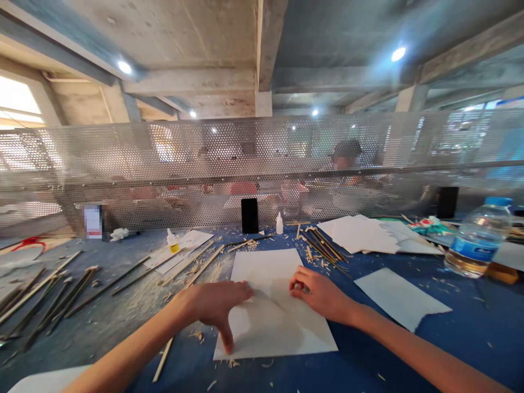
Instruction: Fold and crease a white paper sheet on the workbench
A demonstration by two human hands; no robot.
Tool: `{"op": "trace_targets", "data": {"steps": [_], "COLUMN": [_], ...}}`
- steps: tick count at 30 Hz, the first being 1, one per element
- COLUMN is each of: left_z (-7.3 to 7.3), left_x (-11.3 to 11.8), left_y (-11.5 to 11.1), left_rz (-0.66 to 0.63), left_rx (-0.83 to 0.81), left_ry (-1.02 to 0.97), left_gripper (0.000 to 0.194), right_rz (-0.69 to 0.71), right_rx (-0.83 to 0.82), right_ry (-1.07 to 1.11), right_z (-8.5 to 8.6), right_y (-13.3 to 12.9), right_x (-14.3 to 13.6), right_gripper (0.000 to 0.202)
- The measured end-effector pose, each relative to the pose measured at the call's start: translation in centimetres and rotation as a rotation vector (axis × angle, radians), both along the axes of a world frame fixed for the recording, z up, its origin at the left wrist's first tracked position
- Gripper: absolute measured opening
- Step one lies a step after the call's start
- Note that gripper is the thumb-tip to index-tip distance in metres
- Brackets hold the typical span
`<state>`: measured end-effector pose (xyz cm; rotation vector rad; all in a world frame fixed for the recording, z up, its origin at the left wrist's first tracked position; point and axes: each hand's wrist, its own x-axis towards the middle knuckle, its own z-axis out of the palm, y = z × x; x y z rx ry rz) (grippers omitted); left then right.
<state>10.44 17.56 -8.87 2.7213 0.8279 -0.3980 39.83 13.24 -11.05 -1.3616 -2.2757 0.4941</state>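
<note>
Left of a clear plastic bottle point(477, 234), a rectangular white sheet point(282, 338) is touched by left hand point(215, 302), fingers apart; right hand point(319, 289) is curled, grip unclear.

Wht sheet point(266, 267), blu tabletop point(483, 322), blk phone point(249, 216), gry dotted screen point(229, 153), blu btl cap point(498, 201)

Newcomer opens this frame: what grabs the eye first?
The white sheet at centre on the blue table, left hand spread over its left edge, right hand curled over its right. Then the blue-capped bottle at far right, and the perforated screen across the back.
</note>
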Motion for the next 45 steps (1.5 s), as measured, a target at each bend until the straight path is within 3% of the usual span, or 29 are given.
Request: {"op": "trace_targets", "data": {"steps": [3, 7, 11, 15, 19, 33, 37, 42, 45], "left_z": [0.0, 0.2, 0.5, 0.2, -0.1, 0.7, 0.9, 0.7, 0.6], "left_x": [0.0, 0.0, 0.1, 0.1, -0.1, 0.3, 0.4, 0.4, 0.3], "left_y": [0.0, -0.2, -0.3, -0.1, 0.0, -0.4, -0.5, -0.4, -0.4], "left_rz": [-0.001, 0.006, 0.009, 0.004, 0.014, 0.021, 0.029, 0.019, 0.015], "left_rx": [-0.005, -0.001, 0.006, 0.000, 0.005, -0.017, -0.020, -0.006, 0.003], "left_ry": [-0.012, -0.019, -0.009, -0.004, -0.027, -0.007, 0.007, 0.024, 0.010], "left_gripper": [0.106, 0.103, 0.102, 0.106, 0.105, 0.104, 0.103, 0.103, 0.103], "right_rz": [-0.033, 0.034, -0.032, 0.017, -0.023, 0.008, -0.041, 0.047, 0.023], "right_rx": [0.011, -0.037, 0.005, -0.029, -0.003, -0.007, 0.021, -0.032, -0.005], "right_ry": [-0.014, 0.021, -0.014, -0.021, -0.047, -0.104, -0.111, -0.108, -0.096], "right_z": [0.0, -0.1, 0.1, 0.3, 0.5, 0.8, 0.8, 0.7, 0.6], "right_y": [0.1, 0.1, 0.2, 0.1, 0.0, -0.3, -0.3, -0.5, -0.4], "right_x": [0.1, 0.1, 0.3, 0.4, 0.4, 0.2, 0.3, 0.1, 0.1], "right_gripper": [0.013, 0.010, 0.011, 0.009, 0.011, 0.012, 0.013, 0.009, 0.012]}}
